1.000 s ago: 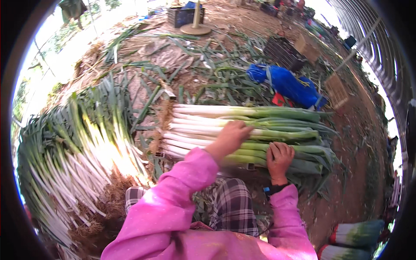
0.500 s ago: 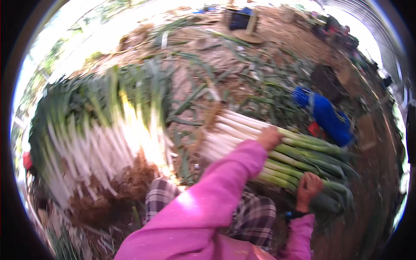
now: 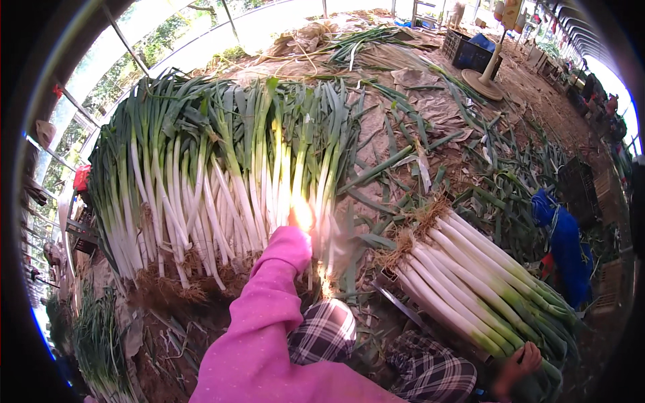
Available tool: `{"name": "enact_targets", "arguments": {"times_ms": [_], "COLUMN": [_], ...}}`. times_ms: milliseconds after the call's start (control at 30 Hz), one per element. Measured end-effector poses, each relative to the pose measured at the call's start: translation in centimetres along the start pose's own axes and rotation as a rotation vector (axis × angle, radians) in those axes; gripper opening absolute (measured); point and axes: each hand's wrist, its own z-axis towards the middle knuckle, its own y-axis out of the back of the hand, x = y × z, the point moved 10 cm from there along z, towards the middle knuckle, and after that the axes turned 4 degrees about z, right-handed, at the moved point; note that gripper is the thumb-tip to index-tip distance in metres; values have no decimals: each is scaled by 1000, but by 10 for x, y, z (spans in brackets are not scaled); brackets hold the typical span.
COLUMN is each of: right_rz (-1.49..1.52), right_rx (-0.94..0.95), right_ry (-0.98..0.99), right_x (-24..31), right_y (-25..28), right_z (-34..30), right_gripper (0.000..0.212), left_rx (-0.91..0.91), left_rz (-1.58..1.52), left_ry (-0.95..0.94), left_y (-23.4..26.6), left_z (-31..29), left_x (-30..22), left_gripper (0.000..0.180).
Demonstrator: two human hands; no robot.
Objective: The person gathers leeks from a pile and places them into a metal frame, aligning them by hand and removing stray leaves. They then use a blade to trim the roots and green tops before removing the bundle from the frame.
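Observation:
My left hand (image 3: 302,215) reaches into the right end of a wide row of leeks (image 3: 222,201), with white stalks, dark green tops and soil-covered roots. Strong sunlight washes out its fingers, so their grip is hidden. To the right, a stack of cleaner-looking leeks (image 3: 463,269) lies slanted, roots toward the middle and green leaves toward the lower right. Along the near edge of that stack, my right hand (image 3: 521,363) is closed around the green part of a leek. Part of that hand is in shadow.
Loose leaves (image 3: 497,181) litter the ground beyond the stack. A blue cloth bundle (image 3: 568,245) lies at the right, close to a dark crate (image 3: 579,191). Farther back are a black crate (image 3: 467,52) and a round-based stand (image 3: 482,84). More leeks (image 3: 101,342) lie at lower left.
My left hand has left the stack on the right and moved leftward to the row of leeks. My right hand stays at the stack's green end. The view has swung left.

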Motion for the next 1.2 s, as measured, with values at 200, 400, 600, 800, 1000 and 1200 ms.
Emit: {"name": "enact_targets", "arguments": {"times_ms": [200, 400, 600, 800, 1000, 1200], "right_rz": [-93, -79, -70, 17, -30, 106], "right_rx": [36, 40, 30, -70, -60, -58], "right_ry": [-31, -56, -108, -99, -115, -37], "right_x": [-9, 9, 7, 10, 0, 38], "right_y": [4, 6, 20, 14, 27, -11], "right_z": [-6, 5, 7, 14, 10, 20], "right_gripper": [19, 20, 19, 19, 20, 20], "left_rx": [51, -43, -239, -279, 0, -184], "left_rz": [-102, -199, -325, -548, -717, -472], "left_ry": [89, 40, -225, -523, -475, -546], "left_y": [-32, 12, 81, 138, 65, 17], "left_z": [26, 37, -19, -16, -64, -40], "left_x": [22, 11, -53, -69, -137, -43], "left_gripper": [18, 20, 23, 19, 33, 69]}}
